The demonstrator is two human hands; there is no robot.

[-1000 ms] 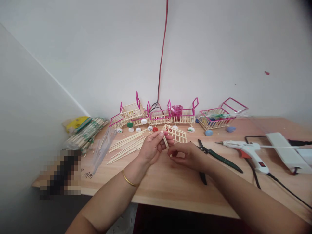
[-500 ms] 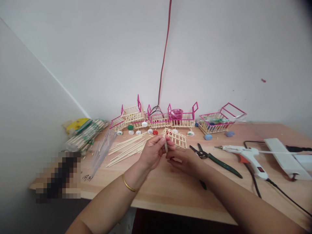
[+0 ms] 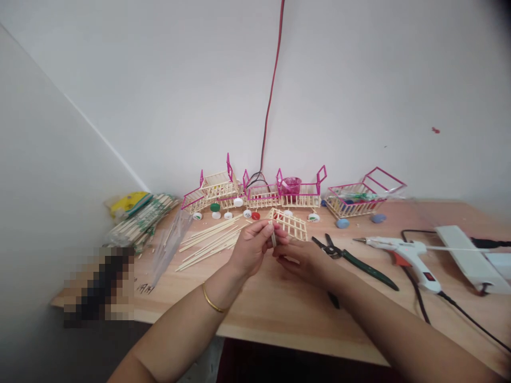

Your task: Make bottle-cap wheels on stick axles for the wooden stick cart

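Note:
My left hand (image 3: 249,249) pinches a small bundle of short wooden sticks (image 3: 273,238) between thumb and fingers, held upright above the table. Close against it, my right hand (image 3: 305,261) has its fingers curled at the bundle's lower end; its fingertips are partly hidden. Just behind both hands lies a small lattice frame of glued sticks (image 3: 294,225). Long loose sticks (image 3: 211,242) are spread on the table to the left of my hands. Beside my right hand rest green-handled cutters (image 3: 359,266).
Small stick carts with pink rims (image 3: 261,199) and bottle-cap wheels line the wall, with another cart (image 3: 355,202) farther right. A glue gun (image 3: 411,255) and white power strip (image 3: 471,255) lie at right, trailing cables. Bagged sticks (image 3: 146,218) sit at left. The table's front edge is near my forearms.
The whole view has shifted slightly. Both hands stay together at the short sticks, with the right fingers a little closer around their lower end.

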